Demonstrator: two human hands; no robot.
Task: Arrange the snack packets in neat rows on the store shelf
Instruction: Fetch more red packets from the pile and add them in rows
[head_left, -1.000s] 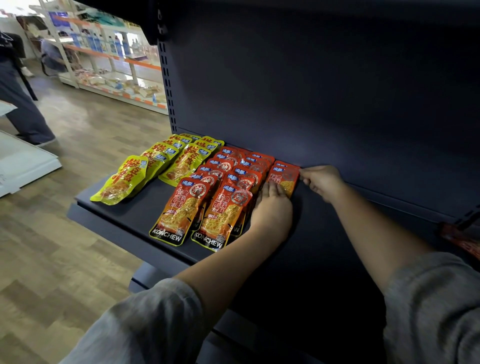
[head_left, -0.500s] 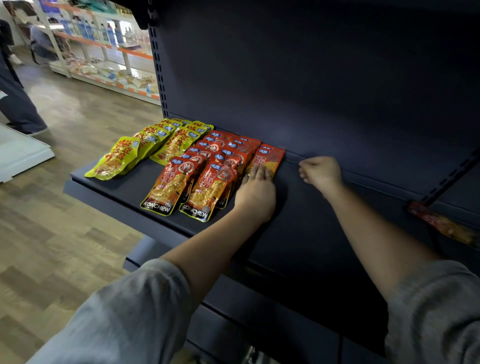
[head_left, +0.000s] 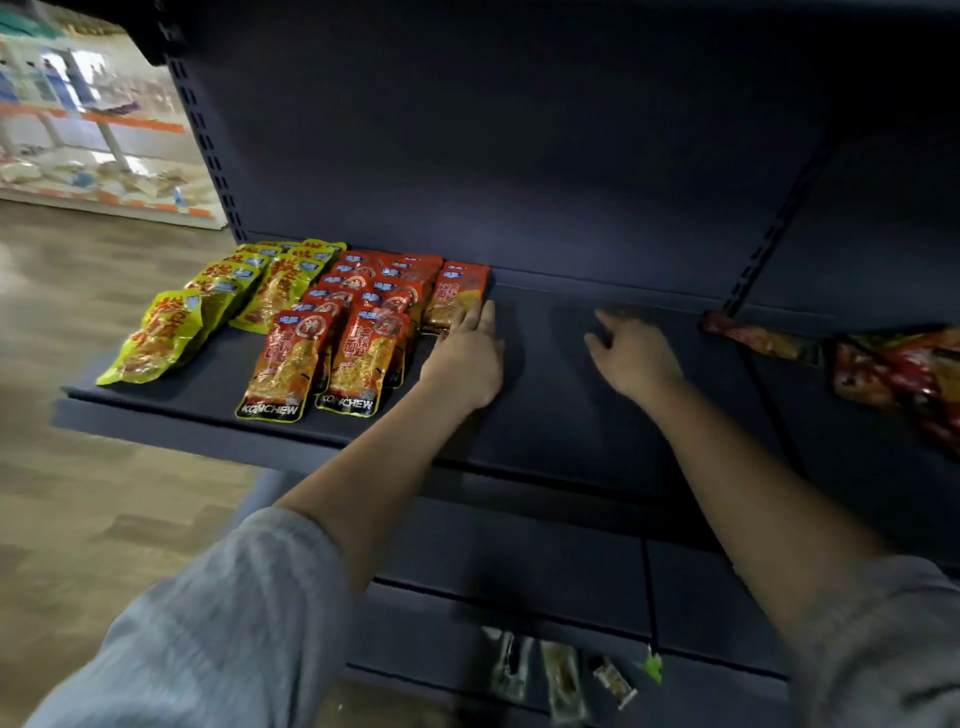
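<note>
"KONCHEW" is read in pale capitals on a black band along the bottom edge of the two front red packets; the remaining print, large characters on red and small blue tags near the tops, is too blurred to be read. The red packets are glossy, flat, rectangular pouches, laid overlapping in two rows running front to back on the dark matte metal shelf. A single red packet is laid just right of these rows, near the back panel. Glossy yellow packets of the same shape are overlapped in two rows at the shelf's left end, and their print is not legible. The left hand is laid palm down, fingers straight and together, its fingertips touching the single red packet's lower right edge; nothing is gripped. The right hand is held over bare shelf well right of the packets, fingers loosely spread, nothing held. Loose red packets are seen at far right on the adjoining shelf.
</note>
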